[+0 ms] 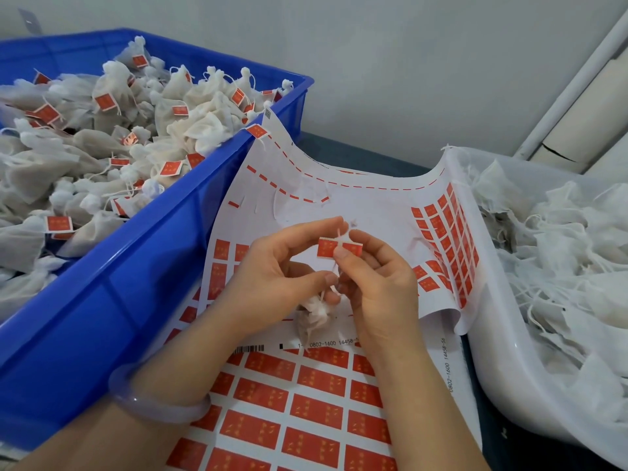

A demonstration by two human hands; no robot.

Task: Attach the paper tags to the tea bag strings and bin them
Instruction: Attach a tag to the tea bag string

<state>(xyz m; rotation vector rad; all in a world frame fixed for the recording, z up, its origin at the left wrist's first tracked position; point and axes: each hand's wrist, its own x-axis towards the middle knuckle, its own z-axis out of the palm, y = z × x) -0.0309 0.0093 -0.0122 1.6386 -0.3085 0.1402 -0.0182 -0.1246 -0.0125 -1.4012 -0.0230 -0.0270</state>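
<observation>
Showing, at the bench's near edge, a sheet [306, 419] of red stickers. Just above it, both sets of fingers curled: left hand [272, 277] pinching a string [339, 232], right hand [377, 283] pinching a red tag [328, 248] across it, tea bag [312, 314] dangling between the palms. Farther left, blue bin [136, 266] heaped with tagged bags. Farther right, white tub [503, 334] holding untagged ones.

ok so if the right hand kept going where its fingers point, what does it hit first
Probably the left hand, just ahead, holding the white string of the small red paper tag that the right hand pinches. Beyond lies the peeled white sticker sheet; depth is unclear.
</observation>
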